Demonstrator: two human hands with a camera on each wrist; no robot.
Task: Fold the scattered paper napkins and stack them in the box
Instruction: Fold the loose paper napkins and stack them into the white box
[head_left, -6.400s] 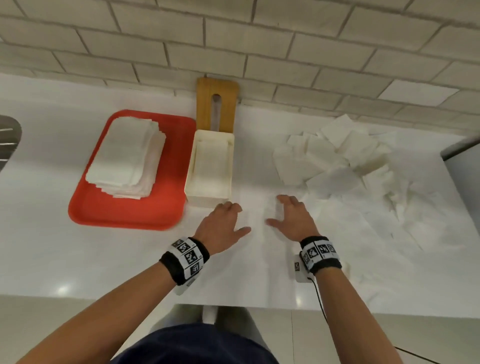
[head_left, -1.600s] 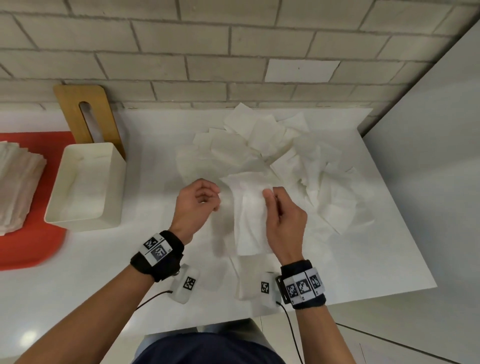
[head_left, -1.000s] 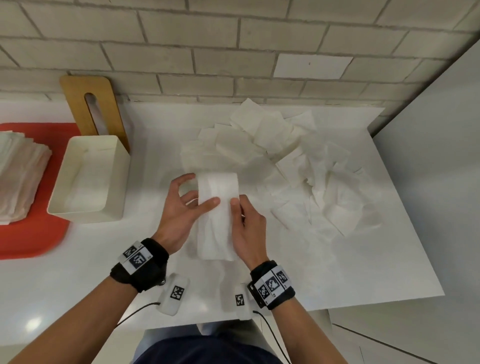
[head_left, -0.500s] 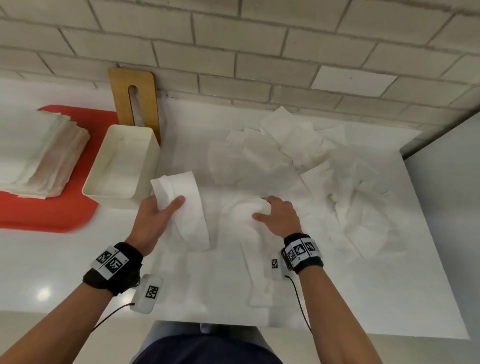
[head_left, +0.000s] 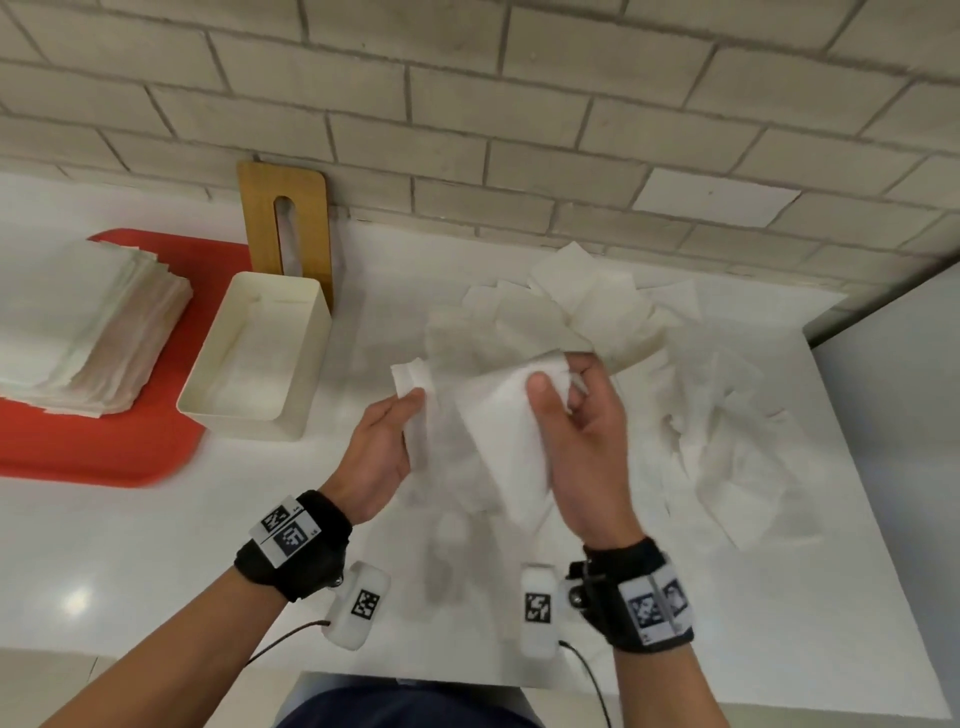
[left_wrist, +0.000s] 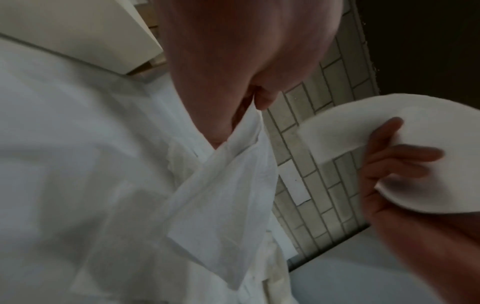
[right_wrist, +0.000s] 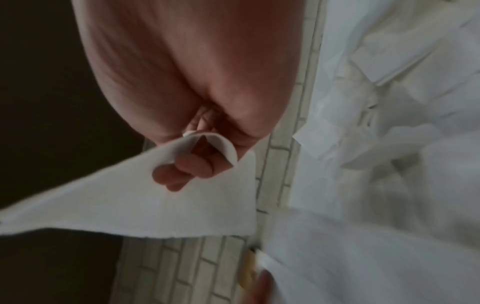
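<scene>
A folded white napkin (head_left: 410, 376) hangs from my left hand (head_left: 410, 400), pinched between thumb and fingers above the counter's middle; the left wrist view shows this napkin (left_wrist: 223, 205) drooping under the palm. Just to its right, my right hand (head_left: 556, 384) grips a second, looser napkin (head_left: 498, 431) lifted off the counter. In the right wrist view the curled fingers (right_wrist: 182, 170) poke through that sheet (right_wrist: 155, 205). The cream box (head_left: 311, 332) stands open to the left of both hands. Scattered napkins (head_left: 623, 332) lie heaped behind and right of the hands.
A red tray (head_left: 104, 452) at the left carries a tall stack of napkins (head_left: 83, 332). A wooden slotted lid (head_left: 260, 228) leans on the brick wall behind the box. The counter ends at a grey panel (head_left: 893, 395) on the right.
My left hand has carried its folded napkin from beside the box back toward the middle. My right hand, which lay on the pile, has picked up a napkin and raised it.
</scene>
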